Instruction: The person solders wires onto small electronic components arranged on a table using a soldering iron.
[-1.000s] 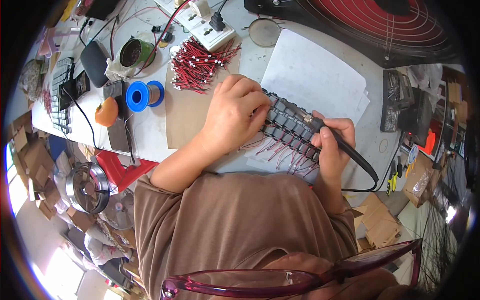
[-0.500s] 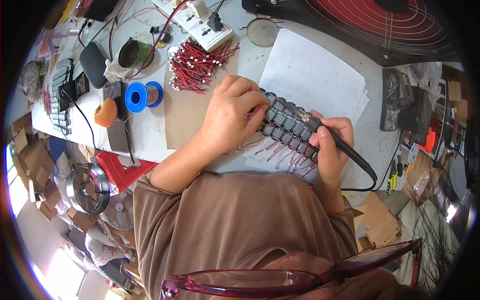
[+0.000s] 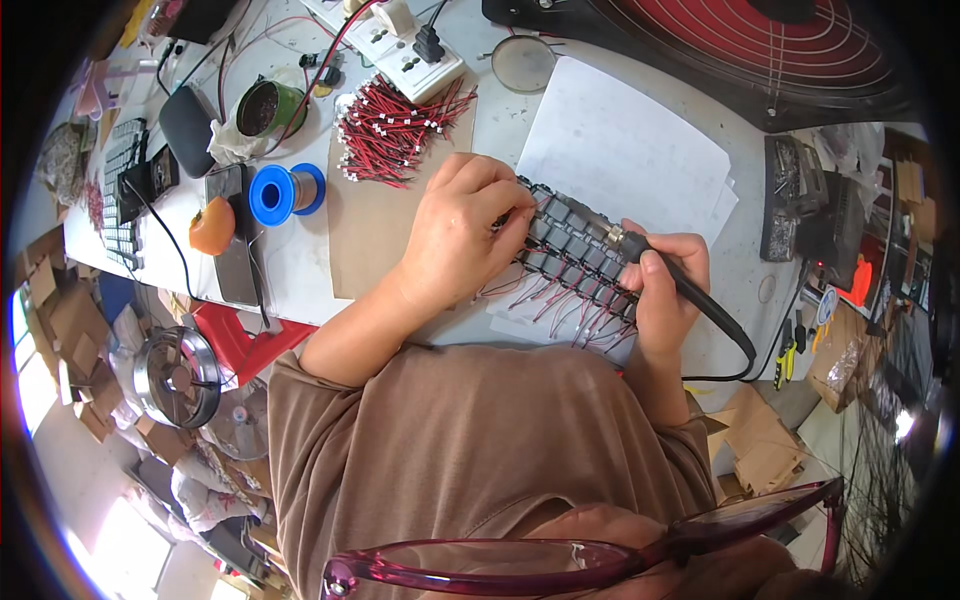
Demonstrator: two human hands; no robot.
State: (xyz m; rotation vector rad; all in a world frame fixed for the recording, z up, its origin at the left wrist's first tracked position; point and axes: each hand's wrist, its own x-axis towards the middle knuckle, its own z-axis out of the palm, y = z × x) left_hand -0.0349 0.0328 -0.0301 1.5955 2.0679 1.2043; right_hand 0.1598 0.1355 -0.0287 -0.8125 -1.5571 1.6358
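Note:
My right hand (image 3: 665, 285) is wrapped round the black handle of a soldering iron (image 3: 690, 290), whose metal tip points up and left over a block of small dark grey modules (image 3: 575, 240). The modules sit in rows, and thin red and black wires (image 3: 575, 315) trail from their near side. At the block's left end my left hand (image 3: 470, 220) is closed in a pinch. Its fingertips hide whatever is between them. White paper sheets (image 3: 620, 150) lie beyond the block and partly beneath it.
A heap of red and black connector wires (image 3: 395, 130) lies on brown cardboard (image 3: 350, 240). Left of it stand a blue solder spool (image 3: 285, 193), a persimmon (image 3: 212, 227) and a phone (image 3: 238, 270). A power strip (image 3: 420, 65) and a black-framed fan (image 3: 800, 50) are at the back.
The soldering iron in my right hand has shifted very slightly. My left hand stays almost where it was at the block's left end.

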